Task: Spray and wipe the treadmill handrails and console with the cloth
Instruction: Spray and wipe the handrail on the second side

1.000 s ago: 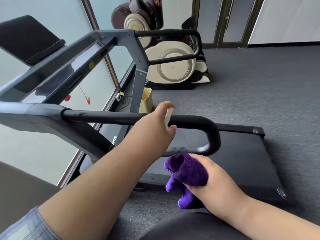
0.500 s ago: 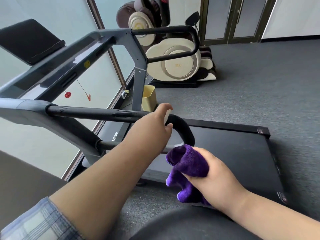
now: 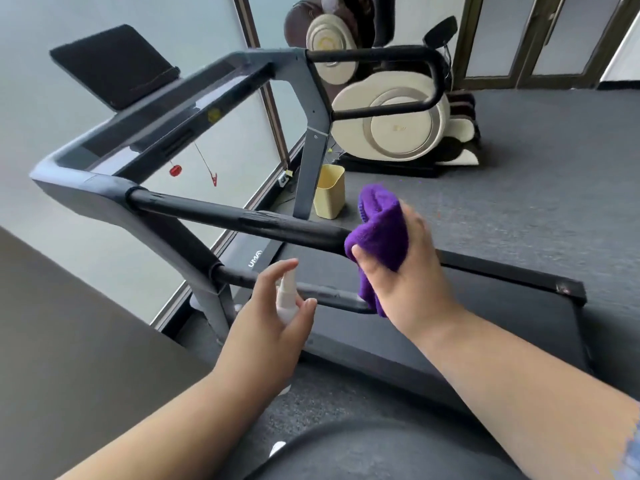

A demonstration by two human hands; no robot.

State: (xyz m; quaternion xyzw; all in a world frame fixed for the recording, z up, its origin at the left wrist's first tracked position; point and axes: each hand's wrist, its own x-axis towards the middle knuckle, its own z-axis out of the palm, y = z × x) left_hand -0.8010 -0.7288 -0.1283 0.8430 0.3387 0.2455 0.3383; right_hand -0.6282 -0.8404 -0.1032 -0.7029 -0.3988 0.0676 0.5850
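A grey treadmill stands in front of me with a black near handrail (image 3: pixel 242 218) running left to right and a far handrail (image 3: pixel 398 57) behind it. The console (image 3: pixel 152 133) joins them, with a dark tablet holder (image 3: pixel 114 67) above. My right hand (image 3: pixel 405 271) grips a purple cloth (image 3: pixel 379 233) wrapped over the curved end of the near handrail. My left hand (image 3: pixel 273 327) holds a small white spray bottle (image 3: pixel 286 296) below the rail, its nozzle upward.
The black running deck (image 3: pixel 485 313) lies beyond the rail. A yellow bin (image 3: pixel 329 192) stands by the upright. A cream massage chair (image 3: pixel 398 109) sits at the back. Grey carpet (image 3: pixel 536 185) stretches right; glass panels run along the left.
My right hand has lifted the cloth from below the rail onto its curved end. My left hand with the spray bottle has dropped down from the rail.
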